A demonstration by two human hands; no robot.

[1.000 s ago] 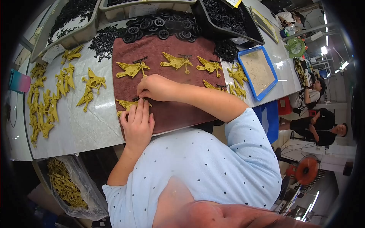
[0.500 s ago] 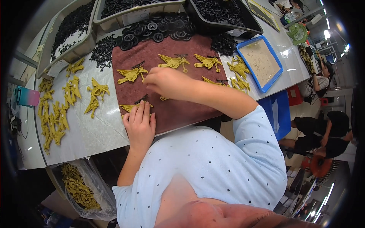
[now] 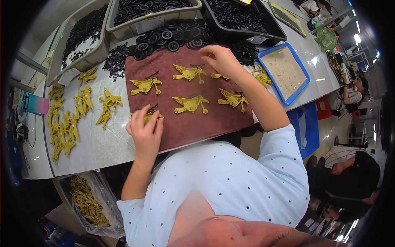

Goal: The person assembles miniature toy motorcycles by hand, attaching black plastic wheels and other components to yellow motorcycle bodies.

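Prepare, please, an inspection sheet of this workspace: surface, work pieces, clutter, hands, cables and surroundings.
Surface: reddish-brown cloth on a pale table.
Work pieces: six yellow parts on the cloth, two partly hidden.
Clutter: black wheels heaped at the cloth's far edge; loose yellow pieces at left.
Hands: left hand at the lower-left part; right hand near the cloth's far edge; grips unclear.
Cables: thin dark cable at far left.
Surroundings: tubs, blue tray, people at right.
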